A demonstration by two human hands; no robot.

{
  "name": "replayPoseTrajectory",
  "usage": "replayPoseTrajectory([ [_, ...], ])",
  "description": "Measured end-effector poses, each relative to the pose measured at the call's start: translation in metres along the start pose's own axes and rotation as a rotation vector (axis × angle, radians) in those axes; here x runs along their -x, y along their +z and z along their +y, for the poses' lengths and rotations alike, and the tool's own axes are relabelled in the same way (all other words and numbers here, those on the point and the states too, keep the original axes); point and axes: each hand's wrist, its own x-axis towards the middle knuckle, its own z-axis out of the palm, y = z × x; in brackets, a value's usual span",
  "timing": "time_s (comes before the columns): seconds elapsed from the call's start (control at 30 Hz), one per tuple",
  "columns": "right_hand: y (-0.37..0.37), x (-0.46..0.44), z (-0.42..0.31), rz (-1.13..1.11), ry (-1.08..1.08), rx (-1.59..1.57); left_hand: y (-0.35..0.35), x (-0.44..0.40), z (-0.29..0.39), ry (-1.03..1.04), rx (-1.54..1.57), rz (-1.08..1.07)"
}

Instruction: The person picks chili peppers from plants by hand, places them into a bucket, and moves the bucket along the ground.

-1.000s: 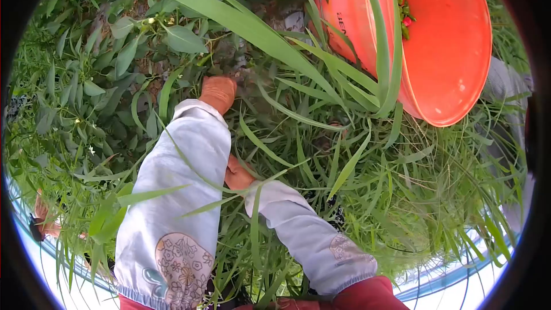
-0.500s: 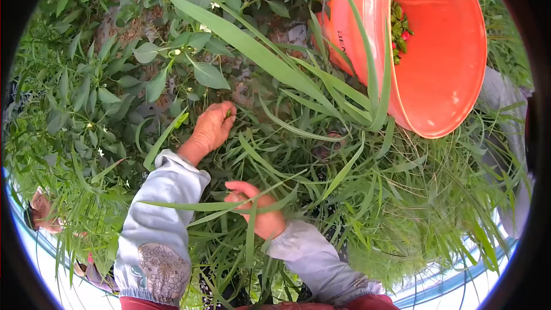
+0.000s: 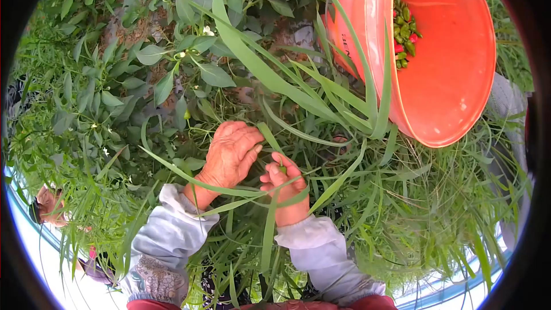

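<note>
My left hand is beside the leafy plants, fingers curled and pressed together over the grass; whatever is under them is hidden. To its right, my right hand is palm up with curled fingers around a small green pepper. Long grass blades cross in front of both hands. An orange bucket lies tilted at the upper right, its mouth facing right, with several green and red peppers inside. Pepper plants with white flowers stand above and left of my left hand.
Tall grass surrounds my hands and the bucket. Grey cloth shows at the right edge beyond the bucket. At the lower left edge, part of another person is visible. Long blades arch between my hands and the bucket.
My left hand has drawn back from the plants towards my right hand. My right hand has risen out of the grass and turned palm up. More of the bucket's peppers show.
</note>
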Motion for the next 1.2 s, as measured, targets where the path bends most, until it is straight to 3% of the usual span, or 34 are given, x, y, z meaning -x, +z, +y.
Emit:
replayPoseTrajectory([
  [0.07,-0.001,-0.003,-0.005,0.057,-0.041,-0.038,-0.002,0.001,0.024,-0.160,0.337,0.024],
  [0.13,-0.001,0.000,-0.009,-0.107,-0.162,-0.162,-0.006,-0.006,0.042,-0.032,0.256,0.014],
  [0.23,-0.010,-0.009,-0.011,-0.408,-0.235,-0.213,0.002,-0.009,0.058,-0.176,0.487,-0.059],
  [0.27,-0.013,-0.011,-0.012,-0.405,-0.208,-0.211,0.007,-0.010,0.059,-0.201,0.543,-0.069],
  [0.3,-0.015,-0.014,-0.016,-0.402,-0.181,-0.210,0.011,-0.012,0.056,-0.171,0.394,-0.133],
  [0.4,-0.020,-0.015,-0.024,-0.331,-0.104,-0.181,0.011,-0.031,0.054,-0.137,0.506,-0.228],
  [0.57,-0.034,-0.027,-0.024,-0.337,0.035,-0.435,0.024,-0.056,0.056,-0.068,0.067,-0.385],
  [0.6,-0.035,-0.028,-0.028,-0.343,0.059,-0.475,0.024,-0.059,0.054,-0.066,0.192,-0.374],
  [0.67,-0.032,-0.024,-0.036,-0.116,0.081,-0.469,0.028,-0.069,0.041,-0.056,0.444,-0.354],
  [0.7,-0.030,-0.021,-0.038,0.011,0.082,-0.485,0.029,-0.078,0.031,-0.182,0.624,-0.254],
  [0.77,-0.019,-0.016,-0.048,0.171,0.161,-0.503,0.041,-0.097,-0.003,-0.285,0.288,-0.146],
  [0.8,-0.017,-0.013,-0.049,0.103,0.111,-0.462,0.045,-0.110,-0.018,-0.345,0.238,-0.199],
  [0.83,-0.017,-0.010,-0.048,0.034,0.061,-0.418,0.050,-0.124,-0.026,-0.308,-0.101,-0.292],
  [0.93,-0.020,-0.009,-0.044,-0.062,0.055,-0.291,0.106,-0.140,-0.085,-0.077,-0.534,-0.057],
  [1.0,-0.012,0.003,-0.059,-0.109,0.149,-0.310,0.128,-0.145,-0.104,-0.130,-0.623,-0.218],
  [1.03,-0.015,0.003,-0.056,-0.143,0.177,-0.333,0.150,-0.140,-0.128,-0.010,-0.816,-0.144],
  [1.13,-0.020,0.003,-0.051,-0.257,0.217,-0.256,0.148,-0.140,-0.122,-0.248,-0.680,-0.472],
  [1.17,-0.021,0.000,-0.046,-0.289,0.217,-0.239,0.139,-0.140,-0.113,-0.270,-0.718,-0.588],
  [1.2,-0.022,0.000,-0.044,-0.287,0.216,-0.205,0.138,-0.134,-0.116,-0.169,-0.808,-0.563],
])
